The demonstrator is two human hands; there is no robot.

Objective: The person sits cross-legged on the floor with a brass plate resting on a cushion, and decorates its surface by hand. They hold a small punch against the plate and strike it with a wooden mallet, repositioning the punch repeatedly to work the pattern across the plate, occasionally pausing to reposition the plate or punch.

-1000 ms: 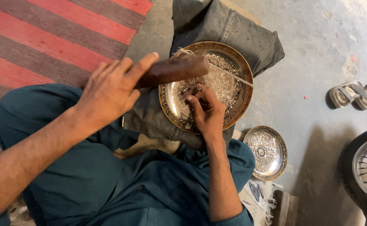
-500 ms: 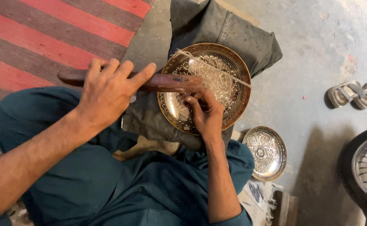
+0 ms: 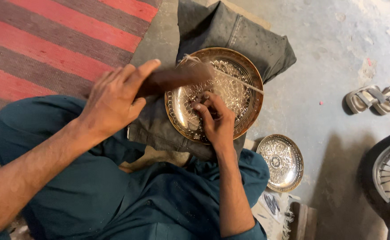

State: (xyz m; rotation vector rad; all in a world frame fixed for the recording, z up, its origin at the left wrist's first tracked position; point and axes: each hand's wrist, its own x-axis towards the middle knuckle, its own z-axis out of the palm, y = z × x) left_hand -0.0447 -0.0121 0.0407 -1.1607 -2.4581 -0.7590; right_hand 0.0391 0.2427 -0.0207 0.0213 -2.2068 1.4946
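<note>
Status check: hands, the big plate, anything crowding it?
Left hand grips wooden mallet, raised over engraved brass plate. Right hand pinches a small tool on plate. Smaller plate lies apart.

We see bare concrete floor (image 3: 333,49) open to the right of the big plate (image 3: 244,80); sandals (image 3: 373,98) and a wheel (image 3: 388,171) close off the far right; a small plate (image 3: 280,162) lies near the right knee; a striped rug (image 3: 48,44) lies flat and unobstructed on the left; our left hand (image 3: 115,100) and a wooden tool (image 3: 172,79) hang over the big plate's left rim.
</note>
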